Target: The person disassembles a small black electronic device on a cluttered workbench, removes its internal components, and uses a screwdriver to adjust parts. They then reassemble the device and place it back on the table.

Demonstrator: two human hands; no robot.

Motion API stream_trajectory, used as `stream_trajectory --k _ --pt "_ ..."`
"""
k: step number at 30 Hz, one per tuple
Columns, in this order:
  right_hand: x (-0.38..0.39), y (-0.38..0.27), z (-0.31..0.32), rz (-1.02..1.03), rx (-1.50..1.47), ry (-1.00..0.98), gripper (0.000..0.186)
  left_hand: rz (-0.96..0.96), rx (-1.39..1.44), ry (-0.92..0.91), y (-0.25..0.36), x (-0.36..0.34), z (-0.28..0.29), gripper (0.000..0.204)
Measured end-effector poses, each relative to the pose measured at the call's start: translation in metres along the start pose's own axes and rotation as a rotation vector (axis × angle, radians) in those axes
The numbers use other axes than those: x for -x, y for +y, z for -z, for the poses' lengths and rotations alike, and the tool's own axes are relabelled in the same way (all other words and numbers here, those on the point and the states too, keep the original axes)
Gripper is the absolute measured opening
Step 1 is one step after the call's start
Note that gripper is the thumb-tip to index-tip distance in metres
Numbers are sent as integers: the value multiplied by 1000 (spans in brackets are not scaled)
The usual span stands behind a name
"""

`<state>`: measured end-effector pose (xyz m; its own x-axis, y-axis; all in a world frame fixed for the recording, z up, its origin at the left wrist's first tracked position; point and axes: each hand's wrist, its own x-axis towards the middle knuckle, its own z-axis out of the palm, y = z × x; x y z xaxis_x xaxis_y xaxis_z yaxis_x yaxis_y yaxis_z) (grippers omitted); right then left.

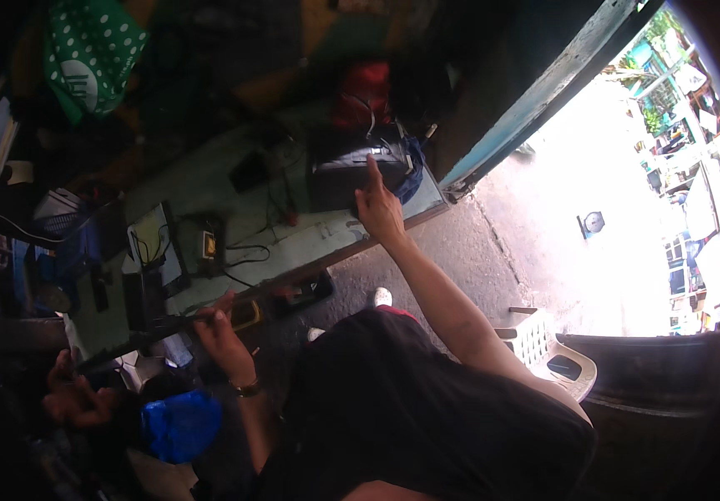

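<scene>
My right hand [381,209] reaches to the far right end of the table [318,238]. Its index finger stretches onto the shiny top of a black boxy object [339,159]; the other fingers curl loosely, and it grips nothing. My left hand [224,341], with a band at the wrist, is by the table's dark front edge at the left. Its fingers are apart and their tips meet that edge; shadow hides whether they touch anything else. Nearby on the table lie a small dark device with a yellow face [209,245] and a black cable [247,250].
Another hand [80,397] shows in shadow at the lower left. A blue bag [180,426] lies close to my left forearm. A green polka-dot bag [97,58] hangs at the upper left. Beside my right arm stands a white plastic chair [543,351]; a bright doorway opens beyond.
</scene>
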<state>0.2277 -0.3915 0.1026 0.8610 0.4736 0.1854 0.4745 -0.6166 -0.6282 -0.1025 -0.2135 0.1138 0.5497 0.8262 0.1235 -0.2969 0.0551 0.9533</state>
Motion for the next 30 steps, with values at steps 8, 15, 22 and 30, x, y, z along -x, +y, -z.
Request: stream_trajectory --k 8,15,22,30 --pt "24 80 -10 194 -277 -147 75 12 -128 296 11 11 -68 15" --pt "87 190 -18 243 -279 -692 42 23 -176 407 21 21 -138 15" --pt "69 236 -31 397 -49 -1109 32 100 -46 540 37 44 -161 37" --pt "-18 171 -60 499 -2 -980 34 -28 43 655 38 58 -136 40"
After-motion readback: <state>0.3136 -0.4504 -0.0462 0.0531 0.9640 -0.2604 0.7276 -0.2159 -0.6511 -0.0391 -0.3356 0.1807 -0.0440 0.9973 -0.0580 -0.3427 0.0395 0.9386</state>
